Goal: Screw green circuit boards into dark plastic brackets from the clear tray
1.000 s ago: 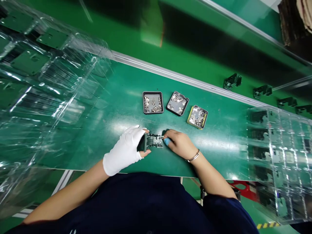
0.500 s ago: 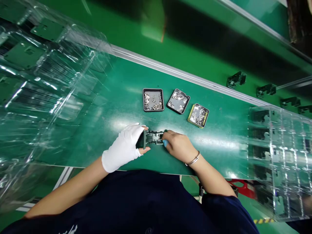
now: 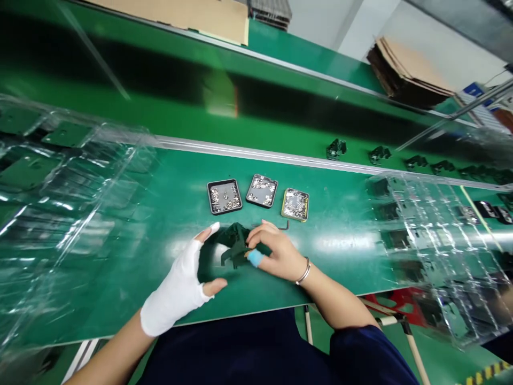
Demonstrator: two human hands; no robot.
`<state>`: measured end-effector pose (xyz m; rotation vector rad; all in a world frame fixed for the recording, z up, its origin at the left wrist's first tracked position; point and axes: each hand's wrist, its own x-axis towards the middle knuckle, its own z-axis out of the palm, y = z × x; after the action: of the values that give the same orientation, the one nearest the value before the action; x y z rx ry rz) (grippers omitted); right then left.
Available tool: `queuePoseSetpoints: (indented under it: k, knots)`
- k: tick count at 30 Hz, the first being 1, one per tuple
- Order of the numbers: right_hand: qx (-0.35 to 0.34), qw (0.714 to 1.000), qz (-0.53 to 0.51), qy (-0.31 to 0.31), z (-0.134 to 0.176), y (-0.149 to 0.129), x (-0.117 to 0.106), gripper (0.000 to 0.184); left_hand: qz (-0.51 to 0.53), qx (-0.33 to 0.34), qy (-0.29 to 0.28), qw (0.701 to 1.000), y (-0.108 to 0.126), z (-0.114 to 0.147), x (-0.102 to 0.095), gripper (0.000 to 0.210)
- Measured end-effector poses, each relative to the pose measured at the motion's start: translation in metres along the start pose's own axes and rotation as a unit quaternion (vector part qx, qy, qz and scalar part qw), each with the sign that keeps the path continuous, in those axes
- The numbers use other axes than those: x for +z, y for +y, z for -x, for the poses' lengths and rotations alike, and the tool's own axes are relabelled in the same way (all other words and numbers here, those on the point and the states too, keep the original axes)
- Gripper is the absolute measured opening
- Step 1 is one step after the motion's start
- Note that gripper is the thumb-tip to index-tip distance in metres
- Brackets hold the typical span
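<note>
My left hand (image 3: 176,283), in a white glove with bare fingertips, is open, thumb and fingers spread wide to the left of a dark green bracket-like part (image 3: 236,248). The part is tilted just over the green table. At its right end the fingers of my right hand (image 3: 274,251) are closed on it; this hand is bare, with blue tape round a fingertip and a metal bangle at the wrist. Behind the right hand, the bent end of a hex key (image 3: 286,225) shows; the rest of it is partly hidden.
Beyond the hands are a left tray (image 3: 209,199), a middle tray (image 3: 260,195) and a yellow-edged tray (image 3: 284,206) of small metal pieces. Clear plastic blister trays with green parts stand at left (image 3: 92,214) and right (image 3: 420,251). Several dark assemblies line the ledge behind a metal rail (image 3: 240,153).
My left hand has let go of the part and drawn back, opening. The part has turned in my right hand. The view has tilted up, and the hex key has come into sight.
</note>
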<state>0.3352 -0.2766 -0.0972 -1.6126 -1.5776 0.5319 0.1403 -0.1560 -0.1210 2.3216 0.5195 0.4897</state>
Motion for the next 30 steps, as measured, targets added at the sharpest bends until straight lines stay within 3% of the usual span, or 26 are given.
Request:
queuePoseSetpoints:
  k: [3, 5, 7, 10, 12, 14, 17, 21, 24, 28, 30]
  knots:
    - [-0.084, 0.984, 0.150, -0.053, 0.005, -0.007, 0.005, 0.013, -0.076, 0.035, 0.004, 0.996, -0.001, -0.009, 0.002, 0.073]
    - [-0.132, 0.969, 0.186, -0.091, 0.006, -0.006, 0.001, 0.019, -0.113, 0.068, -0.010, 0.991, 0.000, -0.017, 0.004, 0.065]
    - [-0.123, 0.971, 0.186, -0.083, 0.003, 0.003, -0.016, 0.018, -0.126, 0.080, -0.041, 0.988, 0.002, -0.023, 0.006, 0.058]
    - [0.032, 0.968, 0.250, -0.006, -0.006, 0.033, -0.061, 0.019, -0.128, 0.072, -0.071, 0.987, 0.006, -0.027, 0.006, 0.054]
    - [0.152, 0.930, 0.334, 0.011, -0.012, 0.059, -0.091, 0.023, -0.128, 0.067, -0.078, 0.986, 0.007, -0.026, 0.006, 0.054]
    - [0.197, 0.905, 0.377, -0.001, -0.017, 0.082, -0.109, 0.026, -0.132, 0.063, -0.082, 0.986, 0.008, -0.026, 0.007, 0.055]
    - [0.182, 0.904, 0.385, -0.017, -0.024, 0.099, -0.107, 0.029, -0.139, 0.060, -0.081, 0.985, 0.008, -0.026, 0.009, 0.055]
    - [0.170, 0.907, 0.384, -0.015, -0.028, 0.101, -0.088, 0.027, -0.126, 0.059, -0.092, 0.986, 0.008, -0.025, 0.007, 0.062]
    - [0.174, 0.914, 0.366, 0.007, -0.023, 0.100, -0.088, 0.024, -0.105, 0.050, -0.098, 0.988, 0.008, -0.024, 0.000, 0.067]
    - [0.189, 0.926, 0.325, 0.042, -0.012, 0.094, -0.099, 0.023, -0.088, 0.018, -0.058, 0.994, 0.011, -0.030, -0.013, 0.053]
    - [0.180, 0.946, 0.260, 0.073, -0.008, 0.080, -0.097, 0.019, -0.084, 0.006, -0.023, 0.996, 0.016, -0.037, -0.017, 0.043]
